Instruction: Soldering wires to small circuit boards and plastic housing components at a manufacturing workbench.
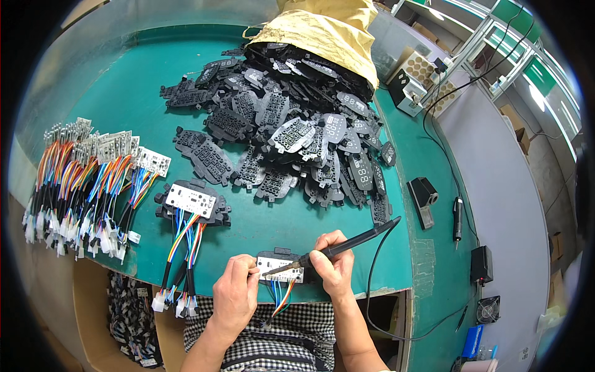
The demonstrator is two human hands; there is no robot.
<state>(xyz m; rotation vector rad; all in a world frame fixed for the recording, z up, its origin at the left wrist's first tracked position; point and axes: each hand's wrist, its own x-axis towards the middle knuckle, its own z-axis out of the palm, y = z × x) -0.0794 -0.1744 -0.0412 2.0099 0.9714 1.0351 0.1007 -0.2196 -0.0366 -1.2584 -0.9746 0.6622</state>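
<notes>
My right hand (334,270) grips a black soldering iron (350,243) like a pen. Its metal tip slants left and down onto a white circuit board (276,263) near the table's front edge. Under the board lies a black plastic housing (283,252), and coloured wires (284,296) hang from the board over the edge. At the board's left end my left hand (235,291) has thumb and fingers pinched together, close to the iron's tip; what they pinch is too small to make out. To the left, another wired board (192,201) rests on black housings (221,214).
A large pile of black housings (248,111) spills from a yellow sack (316,31). Wired boards (102,146) lie in rows at left. The iron's cord (370,285) loops at right, near a black iron stand (423,198) and an electric screwdriver (457,220). Below stands a cardboard box (93,310).
</notes>
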